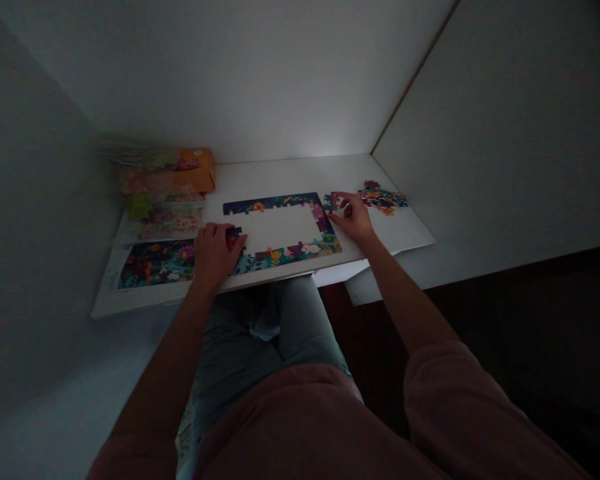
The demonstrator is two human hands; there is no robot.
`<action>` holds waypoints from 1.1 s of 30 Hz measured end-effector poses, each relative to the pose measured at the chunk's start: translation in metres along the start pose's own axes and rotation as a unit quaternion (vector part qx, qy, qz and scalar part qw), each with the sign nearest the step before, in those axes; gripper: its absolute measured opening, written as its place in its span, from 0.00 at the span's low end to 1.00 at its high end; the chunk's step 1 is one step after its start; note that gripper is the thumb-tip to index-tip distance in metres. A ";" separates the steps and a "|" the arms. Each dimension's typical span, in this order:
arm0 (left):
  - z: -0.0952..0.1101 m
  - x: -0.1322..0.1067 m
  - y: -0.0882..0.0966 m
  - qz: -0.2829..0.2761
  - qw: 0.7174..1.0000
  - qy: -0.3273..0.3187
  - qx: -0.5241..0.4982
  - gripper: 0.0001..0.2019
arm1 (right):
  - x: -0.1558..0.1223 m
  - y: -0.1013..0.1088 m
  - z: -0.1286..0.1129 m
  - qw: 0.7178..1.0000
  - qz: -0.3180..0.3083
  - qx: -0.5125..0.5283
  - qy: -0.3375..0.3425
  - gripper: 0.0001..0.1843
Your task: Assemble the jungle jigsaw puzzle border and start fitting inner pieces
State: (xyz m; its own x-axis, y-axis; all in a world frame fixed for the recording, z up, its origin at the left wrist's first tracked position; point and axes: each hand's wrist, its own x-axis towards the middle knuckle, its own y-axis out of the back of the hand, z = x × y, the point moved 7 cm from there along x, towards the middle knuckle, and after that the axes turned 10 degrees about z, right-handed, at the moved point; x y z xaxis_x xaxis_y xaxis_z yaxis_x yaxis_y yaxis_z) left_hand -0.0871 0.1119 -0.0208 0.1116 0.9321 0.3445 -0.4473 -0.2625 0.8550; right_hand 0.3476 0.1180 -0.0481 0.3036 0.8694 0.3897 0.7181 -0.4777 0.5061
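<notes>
A jigsaw border (275, 256) lies on the white table, its dark, colourful edge pieces framing a bare white middle. My left hand (214, 257) rests over the border's left side, thumb and fingers apart around dark edge pieces (234, 235). Just outside the upper right corner, my right hand (354, 219) has its thumb and index finger at a small dark-blue and red puzzle piece (335, 201). Its grip is partly hidden by the fingers. Farther right, a pile of loose puzzle pieces (380, 198) lies on the table.
At left, a printed picture sheet (155, 264) lies partly under my left forearm and hand. Behind it are a clear plastic bag (173, 217) and an orange box (200, 170). Walls bound the white table (290, 168) at the back and right. My legs are below its front edge.
</notes>
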 end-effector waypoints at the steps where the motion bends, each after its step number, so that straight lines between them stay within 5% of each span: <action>1: 0.000 0.000 0.000 -0.001 1.000 -0.001 0.000 0.27 | 0.000 0.000 0.000 1.000 0.000 0.001 -0.002 0.35; 19: -0.007 0.002 -0.001 0.026 0.999 -0.006 -0.031 0.24 | -0.003 0.002 -0.007 0.999 0.022 0.006 -0.024 0.35; 24: -0.012 0.004 -0.007 0.040 0.998 -0.018 -0.051 0.22 | -0.009 -0.014 -0.055 0.998 0.034 0.049 0.036 0.36; 33: -0.008 -0.004 0.001 0.074 0.976 -0.050 -0.197 0.15 | -0.048 -0.094 -0.148 0.979 -0.054 0.106 0.166 0.36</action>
State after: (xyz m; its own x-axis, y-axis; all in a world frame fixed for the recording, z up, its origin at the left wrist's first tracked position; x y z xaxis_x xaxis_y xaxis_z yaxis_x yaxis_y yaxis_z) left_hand -0.0954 0.1105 -0.0244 0.0973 0.8569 0.5063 -0.7693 -0.2580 0.5845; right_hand 0.1727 0.1029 -0.0007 0.0243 0.8074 0.5895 0.8591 -0.3184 0.4007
